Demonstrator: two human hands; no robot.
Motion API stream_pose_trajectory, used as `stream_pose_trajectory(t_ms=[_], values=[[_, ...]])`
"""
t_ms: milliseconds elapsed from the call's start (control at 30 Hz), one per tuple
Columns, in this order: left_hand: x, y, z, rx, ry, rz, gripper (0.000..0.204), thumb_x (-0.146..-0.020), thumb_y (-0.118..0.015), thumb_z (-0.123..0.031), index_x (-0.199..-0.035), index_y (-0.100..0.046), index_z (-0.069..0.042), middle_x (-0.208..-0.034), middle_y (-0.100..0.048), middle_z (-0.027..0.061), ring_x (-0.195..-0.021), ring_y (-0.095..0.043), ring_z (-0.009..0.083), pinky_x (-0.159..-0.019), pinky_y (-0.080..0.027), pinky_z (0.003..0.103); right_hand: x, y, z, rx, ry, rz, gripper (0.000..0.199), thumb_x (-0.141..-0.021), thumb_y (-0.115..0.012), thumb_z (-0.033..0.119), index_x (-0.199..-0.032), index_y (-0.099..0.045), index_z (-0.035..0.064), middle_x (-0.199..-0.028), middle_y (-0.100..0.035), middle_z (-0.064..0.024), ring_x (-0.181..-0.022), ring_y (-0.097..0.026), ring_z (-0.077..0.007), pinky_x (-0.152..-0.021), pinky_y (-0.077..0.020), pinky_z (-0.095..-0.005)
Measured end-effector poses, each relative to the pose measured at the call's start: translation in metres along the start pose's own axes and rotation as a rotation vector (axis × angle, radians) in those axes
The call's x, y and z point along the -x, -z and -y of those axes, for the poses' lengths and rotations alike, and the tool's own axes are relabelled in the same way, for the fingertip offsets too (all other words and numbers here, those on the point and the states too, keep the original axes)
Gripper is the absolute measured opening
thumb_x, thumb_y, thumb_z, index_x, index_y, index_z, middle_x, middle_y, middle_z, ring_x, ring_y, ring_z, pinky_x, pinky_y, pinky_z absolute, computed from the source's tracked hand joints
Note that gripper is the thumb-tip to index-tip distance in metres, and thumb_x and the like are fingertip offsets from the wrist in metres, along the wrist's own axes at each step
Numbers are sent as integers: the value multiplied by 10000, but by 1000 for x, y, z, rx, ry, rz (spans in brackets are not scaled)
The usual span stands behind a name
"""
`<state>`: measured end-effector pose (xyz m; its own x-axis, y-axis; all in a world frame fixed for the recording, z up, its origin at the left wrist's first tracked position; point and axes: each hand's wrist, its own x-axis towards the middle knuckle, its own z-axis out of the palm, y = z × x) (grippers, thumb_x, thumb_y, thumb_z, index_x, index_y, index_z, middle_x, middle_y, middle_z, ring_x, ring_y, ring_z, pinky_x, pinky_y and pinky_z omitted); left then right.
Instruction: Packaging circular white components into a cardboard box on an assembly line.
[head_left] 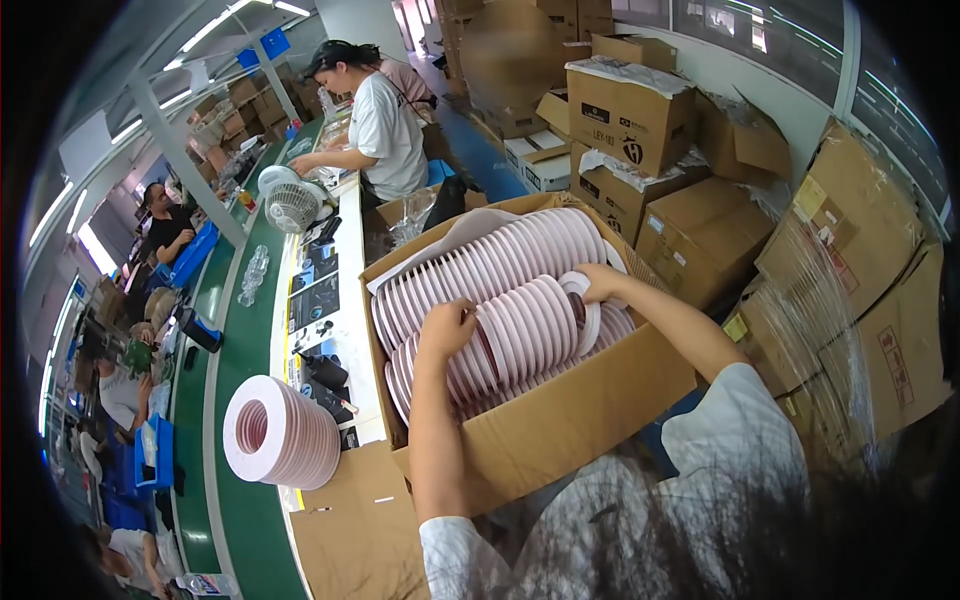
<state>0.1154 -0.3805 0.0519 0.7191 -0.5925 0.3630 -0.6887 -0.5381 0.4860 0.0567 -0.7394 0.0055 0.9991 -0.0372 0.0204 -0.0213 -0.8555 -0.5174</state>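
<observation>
A large open cardboard box (540,425) in front of me holds long rows of thin pinkish-white rings (490,245) standing on edge. Between my hands, a shorter row of the same rings (525,330) lies on top of the lower ones. My left hand (447,325) has its fingers curled at the left end of this row. At the other end, my right hand (597,284) grips the outermost ring, its fingers partly hidden behind the rim. Left of the box, a separate stack of rings (282,432) stands on the bench edge by the green belt.
A green conveyor belt (240,330) runs along my left, with a white fan (293,200) and a clear plastic piece (254,275) nearby. Cardboard cartons (715,225) are piled at the right. A person in a white shirt (393,140) works farther along the bench.
</observation>
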Motion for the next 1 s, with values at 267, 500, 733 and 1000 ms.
stream_pose_trajectory(t_ms=[267, 500, 733, 1000], values=[[7, -7, -2, 211, 152, 53, 293, -853, -580, -247, -1023, -672, -27, -836, -694, 193, -793, -680, 319, -763, -528, 405, 43, 89, 128, 302, 195, -302, 575, -712, -631, 93, -1282, -555, 98, -852, -666, -190, -776, -657, -325, -975, -455, -444], [-6, -13, -10, 1647, 507, 106, 794, -951, -297, -652, -1344, -384, 33, -1151, -616, 236, -984, -632, 326, -914, -496, 414, 38, 1, 191, 478, 1118, -764, 426, -798, -595, 127, -1211, -636, 224, -657, -562, -13, -713, -632, -162, -1044, -416, -495], [-9, -14, 30, 1740, 464, -181, 546, -1030, -279, -375, -1349, -380, 57, -1217, -577, 256, -1018, -638, 325, -923, -526, 409, 41, -16, 189, 214, 773, -474, 729, -689, -765, 239, -1360, -489, 175, -1133, -572, -128, -1125, -534, -266, -1108, -285, -510], [-12, -2, 3, 2004, 267, -329, 577, -1039, -281, -384, -1439, -247, 31, -1409, -419, 250, -1264, -478, 348, -1049, -450, 435, 10, -50, 149, -1486, -151, 125, 834, -775, -741, 220, -1422, -258, 10, -1285, -520, -201, -1222, -488, -304, -1008, -401, -410]])
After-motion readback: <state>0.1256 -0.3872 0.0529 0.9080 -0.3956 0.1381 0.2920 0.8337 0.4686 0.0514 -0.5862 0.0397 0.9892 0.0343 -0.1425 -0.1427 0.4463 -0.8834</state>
